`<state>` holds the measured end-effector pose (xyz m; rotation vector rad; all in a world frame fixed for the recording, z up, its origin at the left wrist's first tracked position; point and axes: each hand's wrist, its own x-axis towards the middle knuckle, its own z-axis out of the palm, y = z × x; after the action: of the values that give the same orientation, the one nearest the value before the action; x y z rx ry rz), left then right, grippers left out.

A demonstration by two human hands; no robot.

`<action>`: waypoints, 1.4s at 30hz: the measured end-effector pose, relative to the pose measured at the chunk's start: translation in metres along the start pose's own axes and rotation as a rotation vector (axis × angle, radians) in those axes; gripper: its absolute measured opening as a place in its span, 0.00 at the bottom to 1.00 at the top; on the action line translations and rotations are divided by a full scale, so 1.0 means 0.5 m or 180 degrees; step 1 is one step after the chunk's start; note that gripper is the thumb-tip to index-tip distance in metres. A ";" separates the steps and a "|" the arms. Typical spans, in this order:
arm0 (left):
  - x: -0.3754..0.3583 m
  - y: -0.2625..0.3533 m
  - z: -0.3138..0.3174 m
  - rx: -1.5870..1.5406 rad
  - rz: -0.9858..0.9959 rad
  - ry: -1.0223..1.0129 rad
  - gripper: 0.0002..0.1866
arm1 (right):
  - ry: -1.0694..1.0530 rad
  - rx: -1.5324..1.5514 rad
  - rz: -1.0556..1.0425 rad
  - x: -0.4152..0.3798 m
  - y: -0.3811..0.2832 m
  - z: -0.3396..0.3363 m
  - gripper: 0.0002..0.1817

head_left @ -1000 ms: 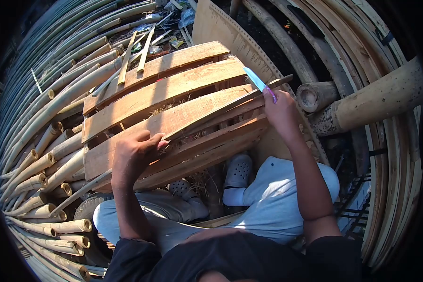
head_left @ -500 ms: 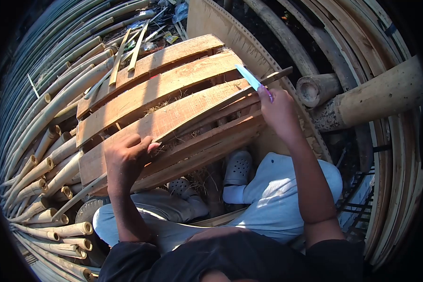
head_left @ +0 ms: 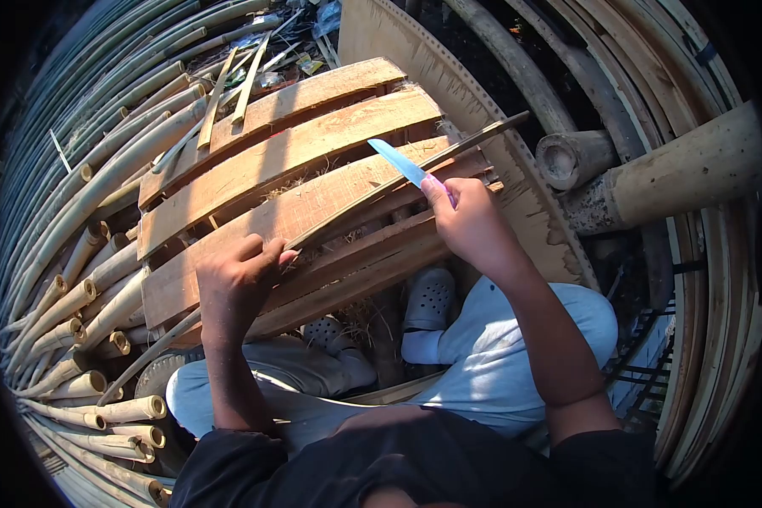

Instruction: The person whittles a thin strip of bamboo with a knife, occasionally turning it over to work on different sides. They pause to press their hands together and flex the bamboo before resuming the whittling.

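My right hand (head_left: pixel 474 222) is wrapped round the pinkish-purple handle of a knife (head_left: pixel 398 161) with a light blue blade. The blade crosses over a long, thin bamboo strip (head_left: pixel 360 209) and points up and to the left. My left hand (head_left: pixel 244 273) grips that strip lower down, its thumb along it. From there the strip runs up past the right corner of the slatted wooden bench (head_left: pixel 279 158), and its other end passes under my left wrist toward the lower left. Shavings lie between the bench slats.
Bundles of bamboo poles (head_left: pixel 85 296) fill the left side, cut ends toward me. Two short slats (head_left: pixel 245 80) lie at the bench's far edge. A plywood sheet (head_left: pixel 449 63) leans behind it. A thick bamboo pole (head_left: pixel 686 165) and stacked strips stand at right.
My right hand with the knife has moved left and down along the strip, toward me. My left hand keeps its grip and has shifted only slightly.
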<state>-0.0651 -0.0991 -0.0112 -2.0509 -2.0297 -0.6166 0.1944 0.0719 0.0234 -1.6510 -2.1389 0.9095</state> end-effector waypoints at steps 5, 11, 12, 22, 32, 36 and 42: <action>-0.002 -0.003 0.001 -0.0010 -0.0051 -0.0029 0.13 | 0.1247 -0.0728 -0.0452 0.056 0.050 -0.044 0.24; 0.000 -0.008 0.003 0.0031 0.0009 -0.0055 0.13 | 0.0463 -0.0283 -0.0180 0.029 0.008 -0.029 0.22; -0.001 -0.006 0.004 -0.0013 0.0043 -0.0001 0.13 | 0.0836 -0.0424 -0.0079 0.042 0.013 -0.056 0.21; -0.007 -0.008 0.004 -0.0053 0.0107 -0.0007 0.11 | 0.0722 -0.0474 -0.0022 0.065 0.017 -0.056 0.20; -0.003 -0.002 0.001 -0.0103 0.0059 0.0031 0.11 | 0.0552 -0.0304 -0.0357 0.022 -0.016 0.007 0.21; -0.003 -0.002 0.002 -0.0114 0.0036 -0.0056 0.12 | 0.0326 -0.0173 -0.0454 -0.001 -0.024 0.022 0.20; -0.004 -0.008 0.005 -0.0085 -0.0032 -0.0035 0.13 | 0.0540 -0.0227 -0.0602 -0.011 -0.020 0.042 0.21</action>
<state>-0.0685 -0.0996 -0.0148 -2.0648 -2.0499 -0.6391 0.1764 0.0591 0.0148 -1.4687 -2.1867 0.6221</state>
